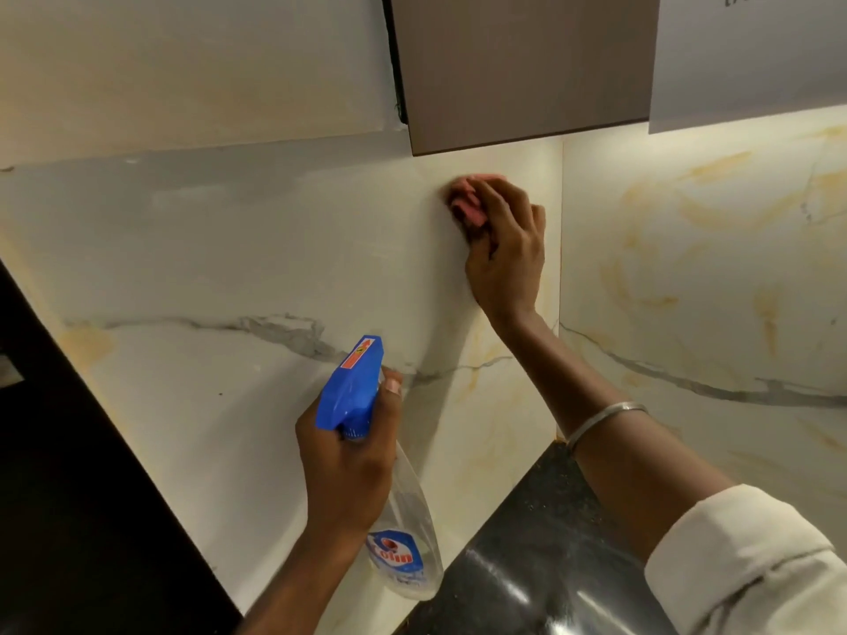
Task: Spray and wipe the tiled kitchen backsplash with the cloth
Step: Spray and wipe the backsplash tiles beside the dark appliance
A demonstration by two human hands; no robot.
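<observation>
Under the wall cabinet (518, 66), on the marbled backsplash (256, 249), we are pressing the bunched pink cloth (467, 199) with our right hand (504, 249), ideally in firm overlapping strokes, while our left hand (348, 465) is gripping the spray bottle (403, 520), ready to re-wet.

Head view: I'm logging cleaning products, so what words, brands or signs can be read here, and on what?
"Colin": label of the spray bottle in the left hand.
Small print below it: too blurred to read.
Orange sticker on the blue spray head: an arrow, no legible words.
Dark writing on the white panel, top right: cut off, unreadable.
</observation>
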